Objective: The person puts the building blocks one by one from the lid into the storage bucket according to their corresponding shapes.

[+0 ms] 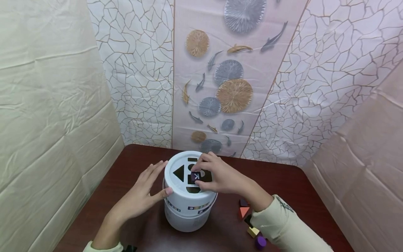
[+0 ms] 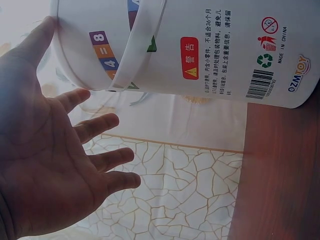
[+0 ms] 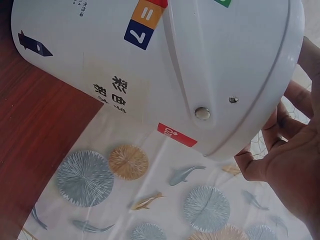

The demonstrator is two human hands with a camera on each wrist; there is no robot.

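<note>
Block (image 1: pixel 196 176): right hand (image 1: pixel 219 175) pinches edges over lid (image 1: pixel 174 186), likely for control | left hand (image 1: pixel 141 194): spread at bucket (image 1: pixel 185 223), perhaps steadying it

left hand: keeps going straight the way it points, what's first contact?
Likely the edge of the white lid on the bucket. The left hand is already right beside it; whether it's touching isn't clear from depth.
</note>
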